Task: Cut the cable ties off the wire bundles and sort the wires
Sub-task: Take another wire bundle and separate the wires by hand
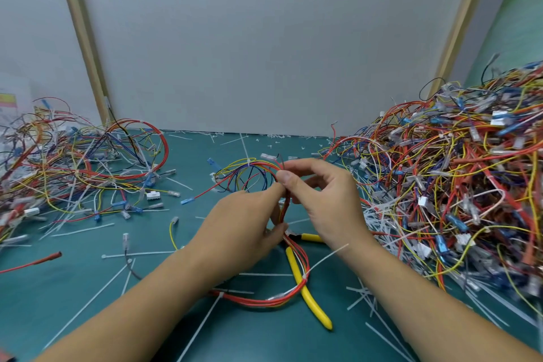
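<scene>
Fingertips of the left hand (244, 223) and right hand (326, 200) pinch the wire bundle (298, 254) at centre frame. It consists of thin, glossy red, yellow and blue strands looped above and below the grip. A white nylon cable tie (323, 260) cinches the lower loop, which crosses smooth yellow-handled cutters (308, 297) on the teal mat (147, 288).

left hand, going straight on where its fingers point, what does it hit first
Probably the right hand, its thumb just past the wire bundle that the left hand grips; depth is unclear.

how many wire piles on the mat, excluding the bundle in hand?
2: smaller pile far left, big heap at right. More may sit outside the frame.
</scene>
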A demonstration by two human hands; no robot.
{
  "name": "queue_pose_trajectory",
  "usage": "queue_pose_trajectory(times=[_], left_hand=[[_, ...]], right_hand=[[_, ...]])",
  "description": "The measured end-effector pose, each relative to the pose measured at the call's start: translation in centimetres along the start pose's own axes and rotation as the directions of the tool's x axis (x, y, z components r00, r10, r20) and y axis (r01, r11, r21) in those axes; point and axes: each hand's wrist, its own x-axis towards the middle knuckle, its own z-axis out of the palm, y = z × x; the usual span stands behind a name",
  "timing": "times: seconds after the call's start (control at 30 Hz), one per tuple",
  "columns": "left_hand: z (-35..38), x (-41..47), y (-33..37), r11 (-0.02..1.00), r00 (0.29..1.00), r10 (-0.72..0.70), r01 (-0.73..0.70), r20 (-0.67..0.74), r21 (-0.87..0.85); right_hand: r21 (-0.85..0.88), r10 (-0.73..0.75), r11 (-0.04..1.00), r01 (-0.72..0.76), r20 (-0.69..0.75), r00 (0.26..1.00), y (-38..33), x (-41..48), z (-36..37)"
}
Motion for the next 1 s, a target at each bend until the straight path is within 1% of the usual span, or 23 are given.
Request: queue_pose_trajectory(times=[0.07,0.13,0.27,0.37,0.43,0.5,0.53,0.6,0.63,0.7,0.77,0.8,0.83,0.9,0.93,1.0], left_hand=[[0.0,0.0,0.4,0.996,0.997,0.066,-0.063,-0.040,0.067],[0.0,0.0,0.5,0.991,0.994,0.100,-0.095,-0.046,0.098],[-0.2,0.0,-0.2,0.993,0.994,0.101,-0.098,-0.047,0.067],[-0.6,0.0,-0.2,0.999,0.996,0.032,-0.036,-0.088,-0.040],[-0.7,0.1,-0.2,0.978,0.984,-0.078,0.044,-0.161,-0.203],[-0.7,0.4,-0.2,0.897,0.949,-0.257,0.164,-0.180,-0.411],[-0.7,0.5,-0.3,0.834,0.924,-0.350,0.233,-0.153,-0.501],[-0.8,0.8,-0.4,0.696,0.873,-0.485,0.345,-0.057,-0.630],[-0.8,0.8,-0.4,0.618,0.847,-0.531,0.388,0.000,-0.684],[-0.9,1.0,-0.5,0.426,0.791,-0.600,0.440,0.117,-0.790],[-1.0,1.1,-0.7,0.232,0.741,-0.638,0.445,0.210,-0.865],[-1.1,1.1,-0.8,0.163,0.726,-0.642,0.443,0.246,-0.881],[-1.1,1.1,-0.9,0.118,0.721,-0.636,0.442,0.275,-0.889],[-0.9,1.0,-1.0,0.083,0.741,-0.600,0.433,0.302,-0.898],[-0.8,1.0,-0.9,0.091,0.759,-0.579,0.423,0.298,-0.901],[-0.7,1.0,-0.8,0.171,0.797,-0.549,0.402,0.252,-0.900]], right_hand=[[-0.018,-0.017,1.000,0.017,-0.018,1.000,0.0,0.1,-0.1],[-0.030,-0.018,0.999,0.017,-0.023,1.000,0.0,0.3,-0.2],[0.010,0.007,1.000,-0.007,-0.011,1.000,0.1,0.5,-0.3],[0.068,0.041,0.997,-0.042,0.018,0.999,0.0,0.4,-0.3],[0.147,0.080,0.986,-0.084,0.034,0.996,-0.1,0.5,-0.3],[0.184,0.101,0.977,-0.108,0.045,0.994,-0.3,0.5,-0.2],[0.195,0.109,0.974,-0.117,0.053,0.993,-0.3,0.4,-0.2],[0.214,0.125,0.967,-0.136,0.067,0.990,-0.5,0.4,-0.2],[0.224,0.132,0.964,-0.145,0.071,0.989,-0.6,0.4,-0.3],[0.241,0.145,0.957,-0.159,0.073,0.987,-0.7,0.3,-0.3],[0.249,0.155,0.954,-0.169,0.077,0.985,-0.8,0.3,-0.2],[0.249,0.158,0.953,-0.174,0.083,0.984,-0.8,0.2,-0.2],[0.248,0.161,0.952,-0.180,0.092,0.983,-0.9,0.1,-0.1],[0.253,0.165,0.949,-0.187,0.107,0.980,-1.0,0.1,0.0],[0.258,0.166,0.948,-0.189,0.107,0.980,-1.0,0.0,0.1],[0.263,0.169,0.946,-0.188,0.095,0.981,-1.1,0.0,0.1]])
